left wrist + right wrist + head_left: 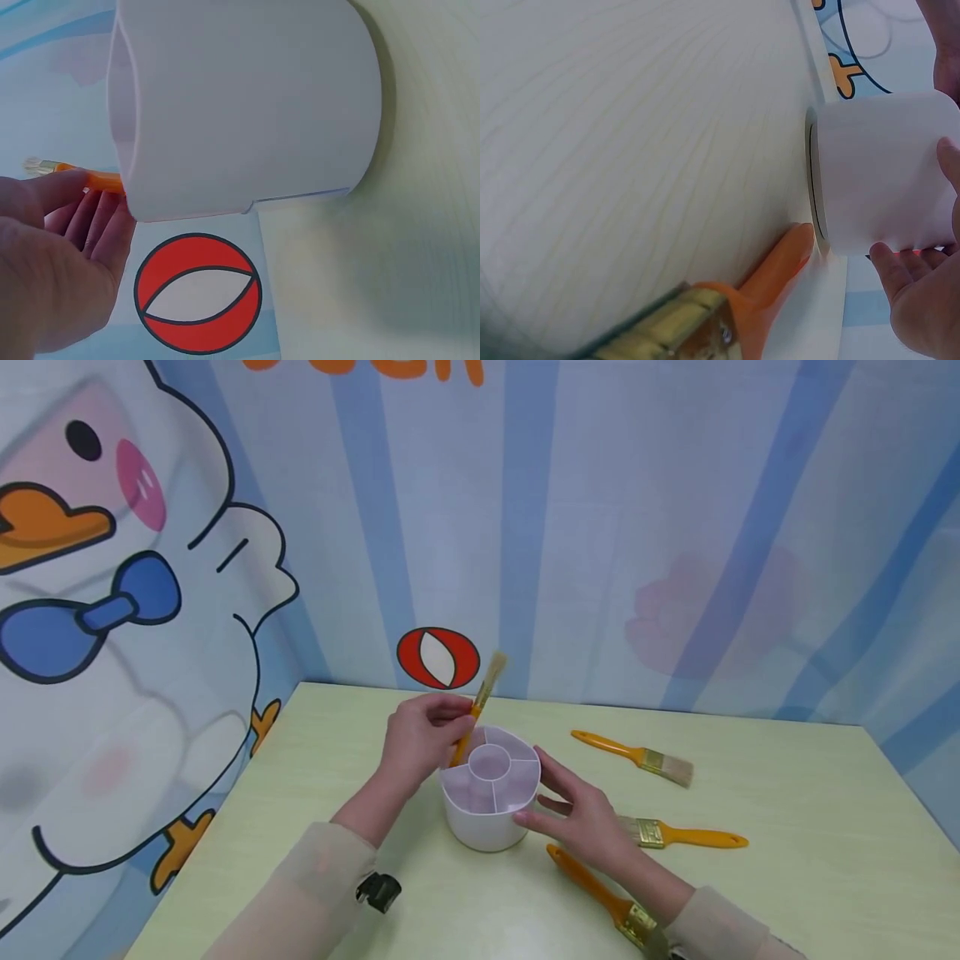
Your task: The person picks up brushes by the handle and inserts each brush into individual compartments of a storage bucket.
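Note:
A white round organizer (487, 831) with several compartments around a central ring stands on the table. My left hand (423, 735) pinches a small orange-handled paintbrush (489, 681), bristles up, its handle end inside the left rear compartment. In the left wrist view the orange handle (103, 181) passes from the fingers behind the organizer's rim. With thumb and fingers spread around the organizer's right side, my right hand (581, 814) holds it; the right wrist view shows fingertips against its wall (885, 172).
One paintbrush (633, 752) lies at the right rear, another (697, 837) lies right of my right hand. A larger brush (592, 881) lies under my right forearm, near the front. A printed cloth backdrop (585, 527) hangs behind the table's far edge.

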Demonstrator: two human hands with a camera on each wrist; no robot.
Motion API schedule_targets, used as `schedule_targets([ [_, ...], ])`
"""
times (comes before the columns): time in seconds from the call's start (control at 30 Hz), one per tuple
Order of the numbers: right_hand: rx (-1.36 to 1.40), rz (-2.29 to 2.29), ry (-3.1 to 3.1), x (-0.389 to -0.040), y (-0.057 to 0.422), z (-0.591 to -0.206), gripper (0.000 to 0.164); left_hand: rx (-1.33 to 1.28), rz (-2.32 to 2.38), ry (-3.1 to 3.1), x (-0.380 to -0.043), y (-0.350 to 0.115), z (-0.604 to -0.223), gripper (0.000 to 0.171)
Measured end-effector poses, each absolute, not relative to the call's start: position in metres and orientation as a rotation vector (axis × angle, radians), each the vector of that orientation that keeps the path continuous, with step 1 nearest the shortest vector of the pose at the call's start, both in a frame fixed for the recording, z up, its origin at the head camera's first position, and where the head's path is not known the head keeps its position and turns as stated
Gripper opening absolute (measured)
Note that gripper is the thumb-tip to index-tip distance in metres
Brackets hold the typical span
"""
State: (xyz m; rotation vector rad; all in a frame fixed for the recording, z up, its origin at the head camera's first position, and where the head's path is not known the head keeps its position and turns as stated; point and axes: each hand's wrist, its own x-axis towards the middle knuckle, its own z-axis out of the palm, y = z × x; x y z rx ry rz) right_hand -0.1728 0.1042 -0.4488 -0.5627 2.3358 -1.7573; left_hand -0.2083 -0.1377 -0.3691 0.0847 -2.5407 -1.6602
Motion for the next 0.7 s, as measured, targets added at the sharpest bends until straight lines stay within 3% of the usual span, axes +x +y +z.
schedule_targets([
  [0.4, -0.561, -1.759, 2.366, -0.172, 0.103, -0.448, 0.093, 0.074, -1.953, -2.278, -0.197, -0.151, -0.341, 0.027],
  [0.7, -0.505, -1.739, 2.390, -0.170, 0.102, -0.448, 0.094, 0.080, -2.047, -2.179, -0.188, -0.150, -0.353, 0.026],
])
